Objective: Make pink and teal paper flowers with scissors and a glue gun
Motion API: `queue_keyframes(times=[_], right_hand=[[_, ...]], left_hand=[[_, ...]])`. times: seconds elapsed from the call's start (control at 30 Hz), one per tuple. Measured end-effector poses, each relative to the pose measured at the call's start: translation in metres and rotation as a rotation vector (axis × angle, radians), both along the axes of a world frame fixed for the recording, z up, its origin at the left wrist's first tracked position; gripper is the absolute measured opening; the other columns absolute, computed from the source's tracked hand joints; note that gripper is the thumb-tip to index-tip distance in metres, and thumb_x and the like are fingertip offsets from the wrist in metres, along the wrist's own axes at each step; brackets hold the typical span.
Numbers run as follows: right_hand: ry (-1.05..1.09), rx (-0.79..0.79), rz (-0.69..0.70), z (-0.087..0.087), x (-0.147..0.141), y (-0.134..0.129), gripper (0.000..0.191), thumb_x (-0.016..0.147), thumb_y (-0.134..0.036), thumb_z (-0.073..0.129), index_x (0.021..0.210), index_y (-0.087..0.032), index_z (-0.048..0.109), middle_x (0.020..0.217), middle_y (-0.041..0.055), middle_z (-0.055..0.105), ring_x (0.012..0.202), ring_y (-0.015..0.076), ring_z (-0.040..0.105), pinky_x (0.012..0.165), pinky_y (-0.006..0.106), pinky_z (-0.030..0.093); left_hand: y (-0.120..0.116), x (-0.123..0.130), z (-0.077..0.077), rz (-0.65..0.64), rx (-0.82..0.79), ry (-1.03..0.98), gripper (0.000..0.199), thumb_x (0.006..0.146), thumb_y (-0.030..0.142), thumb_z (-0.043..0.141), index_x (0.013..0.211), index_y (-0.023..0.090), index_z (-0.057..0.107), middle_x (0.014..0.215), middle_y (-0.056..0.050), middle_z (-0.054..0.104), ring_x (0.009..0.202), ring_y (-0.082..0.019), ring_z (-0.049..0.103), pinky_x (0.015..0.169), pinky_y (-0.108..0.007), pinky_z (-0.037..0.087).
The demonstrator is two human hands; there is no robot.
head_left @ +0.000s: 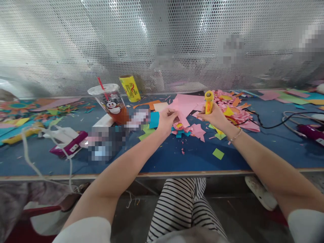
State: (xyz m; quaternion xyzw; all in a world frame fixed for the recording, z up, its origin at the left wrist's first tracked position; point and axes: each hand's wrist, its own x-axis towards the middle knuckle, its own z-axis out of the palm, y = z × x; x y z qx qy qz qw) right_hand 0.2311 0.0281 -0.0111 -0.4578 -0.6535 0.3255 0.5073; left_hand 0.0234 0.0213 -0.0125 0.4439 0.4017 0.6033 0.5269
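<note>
My left hand (168, 120) is closed, its thumb and fingertips pinching a piece of pink paper (182, 118). My right hand (215, 116) is wrapped round a yellow hot glue gun (209, 103), whose rear end points up toward me; its nozzle is hidden. Just below and between my hands lies a small paper flower (179, 126) with pink petals and blue pieces under it. A cut pink paper shape (198, 132) is beside that flower. Behind my left fingers rests a larger pink sheet (189, 101).
Finished-looking pink paper flowers (238, 113) are heaped beyond my right hand. A drink cup (111, 104) with a red straw and a yellow can (130, 88) stand at left. Purple tools (68, 145) with cords lie at both sides. A green square (218, 154) is near the front edge.
</note>
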Motion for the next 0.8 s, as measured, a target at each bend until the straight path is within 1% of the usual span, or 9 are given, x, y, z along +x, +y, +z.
queue_keyframes(times=[0.07,0.13,0.17,0.23,0.33,0.47,0.53,0.7,0.8], right_hand=[[-0.160,0.117,-0.173,0.000,0.010,0.007,0.045,0.063,-0.036,0.071,0.093,-0.022,0.042,0.078,0.0012,0.056,0.070,0.0214,0.062,0.058,0.038,0.054],[-0.362,0.250,-0.344,0.001,0.019,0.011,0.041,0.070,-0.036,0.065,0.101,-0.019,0.045,0.088,0.0072,0.057,0.081,0.0262,0.062,0.068,0.044,0.053],[-0.456,0.310,-0.409,0.003,0.023,0.011,0.039,0.074,-0.036,0.061,0.105,-0.017,0.046,0.094,0.0107,0.057,0.089,0.0291,0.061,0.074,0.047,0.052],[-0.591,0.402,-0.478,0.006,0.028,0.009,0.038,0.080,-0.033,0.053,0.113,-0.016,0.045,0.105,0.0157,0.056,0.103,0.0332,0.056,0.083,0.050,0.048],[-0.640,0.435,-0.502,0.008,0.034,0.007,0.039,0.082,-0.030,0.048,0.118,-0.015,0.042,0.110,0.0183,0.054,0.107,0.0349,0.054,0.086,0.051,0.046],[-0.574,0.349,-0.548,0.008,0.041,0.009,0.042,0.080,-0.033,0.051,0.116,-0.014,0.041,0.103,0.0188,0.056,0.097,0.0359,0.057,0.078,0.050,0.047],[-0.543,0.328,-0.553,0.009,0.043,0.009,0.043,0.080,-0.036,0.052,0.116,-0.015,0.041,0.101,0.0178,0.057,0.094,0.0346,0.058,0.075,0.048,0.048],[-0.600,0.356,-0.514,0.014,0.032,-0.002,0.050,0.078,-0.046,0.056,0.115,-0.015,0.044,0.105,0.0173,0.056,0.098,0.0326,0.057,0.079,0.046,0.047],[-0.621,0.395,-0.535,0.014,0.022,-0.007,0.046,0.080,-0.049,0.054,0.110,-0.015,0.047,0.101,0.0166,0.058,0.099,0.0327,0.057,0.082,0.046,0.047]], left_hand=[[-0.001,0.000,0.001,-0.025,-0.022,0.019,0.021,0.065,0.018,0.070,0.072,0.017,0.051,0.065,0.004,0.058,0.057,-0.008,0.058,0.065,-0.026,0.052],[-0.003,0.000,0.002,-0.062,-0.042,0.037,0.026,0.061,0.022,0.075,0.071,0.017,0.052,0.064,0.003,0.058,0.057,-0.009,0.059,0.063,-0.027,0.051],[-0.004,0.000,0.003,-0.080,-0.050,0.044,0.029,0.059,0.025,0.077,0.071,0.017,0.052,0.063,0.003,0.058,0.057,-0.010,0.059,0.062,-0.027,0.051],[-0.005,0.001,0.003,-0.110,-0.066,0.053,0.032,0.057,0.027,0.079,0.070,0.017,0.052,0.061,0.003,0.058,0.059,-0.012,0.060,0.061,-0.028,0.051],[-0.006,0.001,0.004,-0.131,-0.087,0.059,0.032,0.056,0.026,0.080,0.068,0.016,0.053,0.059,0.003,0.057,0.057,-0.012,0.060,0.062,-0.029,0.051],[-0.006,0.000,0.004,-0.147,-0.110,0.073,0.028,0.057,0.024,0.080,0.067,0.015,0.055,0.055,0.003,0.056,0.051,-0.011,0.057,0.058,-0.028,0.049],[-0.006,0.000,0.004,-0.155,-0.118,0.087,0.026,0.060,0.024,0.079,0.066,0.015,0.055,0.054,0.002,0.057,0.050,-0.010,0.056,0.057,-0.027,0.049],[-0.006,0.001,0.002,-0.156,-0.099,0.095,0.019,0.065,0.019,0.073,0.063,0.015,0.055,0.055,0.000,0.059,0.051,-0.011,0.058,0.056,-0.027,0.049],[-0.007,0.003,0.002,-0.164,-0.091,0.105,0.017,0.065,0.016,0.071,0.062,0.014,0.055,0.054,0.000,0.059,0.049,-0.011,0.058,0.051,-0.024,0.047]])
